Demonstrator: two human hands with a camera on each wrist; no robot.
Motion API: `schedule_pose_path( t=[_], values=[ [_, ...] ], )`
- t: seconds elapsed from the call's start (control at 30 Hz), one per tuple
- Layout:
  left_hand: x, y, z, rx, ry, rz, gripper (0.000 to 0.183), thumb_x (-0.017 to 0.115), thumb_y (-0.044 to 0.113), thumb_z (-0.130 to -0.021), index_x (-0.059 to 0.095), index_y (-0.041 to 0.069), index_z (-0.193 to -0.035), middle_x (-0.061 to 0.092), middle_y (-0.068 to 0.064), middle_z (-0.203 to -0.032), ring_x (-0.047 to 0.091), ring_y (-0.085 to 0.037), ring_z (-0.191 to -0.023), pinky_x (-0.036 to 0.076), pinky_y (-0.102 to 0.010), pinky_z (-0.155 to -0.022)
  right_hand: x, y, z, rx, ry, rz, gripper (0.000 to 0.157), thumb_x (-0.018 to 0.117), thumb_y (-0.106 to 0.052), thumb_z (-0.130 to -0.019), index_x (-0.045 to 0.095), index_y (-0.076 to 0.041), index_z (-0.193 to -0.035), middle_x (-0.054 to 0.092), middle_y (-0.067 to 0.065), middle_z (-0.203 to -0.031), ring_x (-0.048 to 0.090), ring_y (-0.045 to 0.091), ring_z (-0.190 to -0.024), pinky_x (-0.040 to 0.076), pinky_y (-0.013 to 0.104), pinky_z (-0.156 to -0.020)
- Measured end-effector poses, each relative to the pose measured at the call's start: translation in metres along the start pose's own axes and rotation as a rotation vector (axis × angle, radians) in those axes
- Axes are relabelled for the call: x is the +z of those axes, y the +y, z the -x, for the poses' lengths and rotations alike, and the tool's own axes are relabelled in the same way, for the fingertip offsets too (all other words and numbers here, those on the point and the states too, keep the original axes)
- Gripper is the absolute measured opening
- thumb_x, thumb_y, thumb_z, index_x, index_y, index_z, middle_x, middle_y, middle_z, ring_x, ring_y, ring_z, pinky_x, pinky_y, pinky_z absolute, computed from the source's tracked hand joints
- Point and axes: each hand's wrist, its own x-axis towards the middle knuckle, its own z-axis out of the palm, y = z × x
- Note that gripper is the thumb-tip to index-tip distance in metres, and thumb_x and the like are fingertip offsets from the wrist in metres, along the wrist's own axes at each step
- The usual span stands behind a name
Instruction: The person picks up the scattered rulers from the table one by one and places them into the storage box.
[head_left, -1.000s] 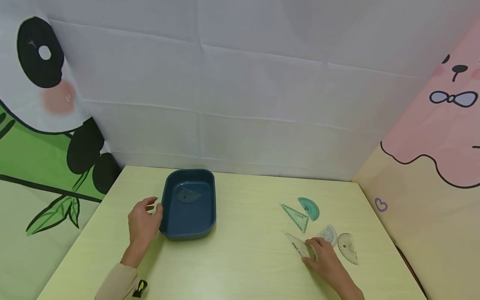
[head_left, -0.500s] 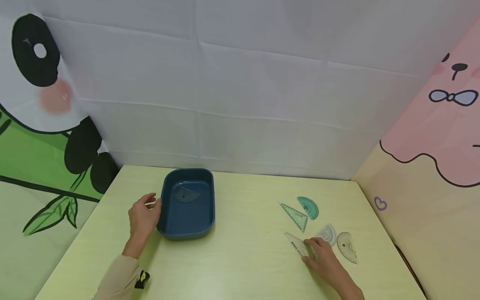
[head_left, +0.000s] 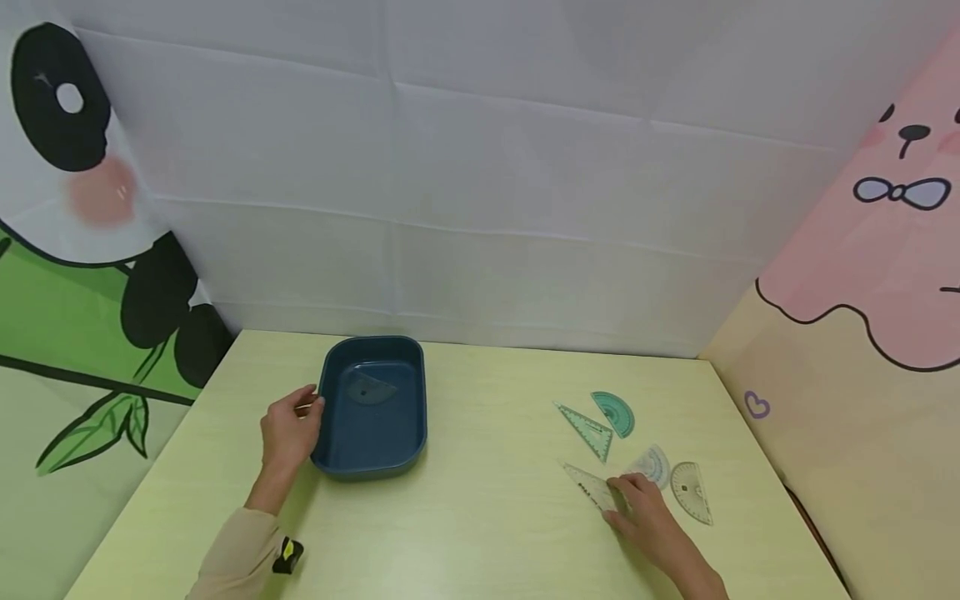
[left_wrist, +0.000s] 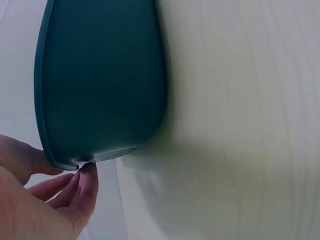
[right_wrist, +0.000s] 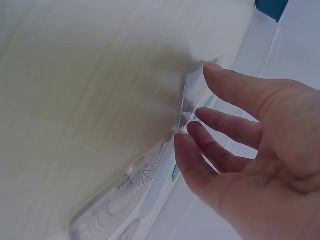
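the head view looks down into the tub (head_left: 369, 450), where a see-through piece (head_left: 370, 389) lies on the floor; the left wrist view gives only the tub's outer side, but brings the rim and the left hand (head_left: 291, 427) up close. the right wrist view shows how the right hand (head_left: 647, 512) meets the clear set square (head_left: 588, 485), partly covered from above, and catches one corner of the tub.

the tub sits near the far edge of the table (head_left: 487, 417), left of centre. a wide stretch of wood separates it from the set square, which lies towards the right. beyond that are the green set square (head_left: 592, 433) and green protractor (head_left: 617, 414), close together. a clear protractor (head_left: 655, 467) is just beside the right hand's fingers, with a second half-round one (head_left: 690, 492) further right.

the left thumb and fingertips pinch the tub's rim between them. the right thumb and forefinger are spread apart, gripping the clear set square across its width; whether it is lifted, i cannot tell.
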Motion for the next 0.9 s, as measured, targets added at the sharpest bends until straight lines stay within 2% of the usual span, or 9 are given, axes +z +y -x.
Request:
schedule_pose_path(
  t=[0.2, 0.53, 0.9],
  values=[
    [0.0, -0.001, -0.002, -0.032, -0.044, -0.022, 0.038, 0.058, 0.01, -0.103, 0.06, -0.009, -0.136, 0.065, -0.03, -0.125, 0.063, -0.044, -0.112, 0.05, -0.055, -0.092, -0.001, 0.0, -0.001, 0.034, -0.024, -0.027, 0.042, 0.082, -0.012, -0.086, 0.067, 0.002, -0.123, 0.059, 0.012, -0.118, 0.055, 0.033, -0.115, 0.046, 0.052, -0.098],
    [-0.004, 0.003, -0.007, -0.05, -0.09, -0.05, 0.038, 0.06, 0.01, -0.101, 0.06, -0.007, -0.136, 0.066, -0.028, -0.123, 0.065, -0.04, -0.104, 0.05, -0.035, -0.075, -0.002, -0.001, -0.001, 0.05, -0.03, -0.034, 0.042, 0.081, -0.012, -0.087, 0.066, 0.002, -0.123, 0.059, 0.013, -0.119, 0.056, 0.033, -0.115, 0.047, 0.051, -0.097],
    [-0.005, 0.001, -0.011, -0.039, -0.098, -0.055, 0.039, 0.064, 0.008, -0.098, 0.062, -0.008, -0.133, 0.068, -0.029, -0.116, 0.068, -0.042, -0.1, 0.048, -0.027, -0.067, 0.001, 0.002, -0.001, 0.038, -0.007, -0.028, 0.041, 0.081, -0.012, -0.087, 0.067, 0.001, -0.123, 0.059, 0.011, -0.119, 0.055, 0.032, -0.115, 0.046, 0.052, -0.098]
  ],
)
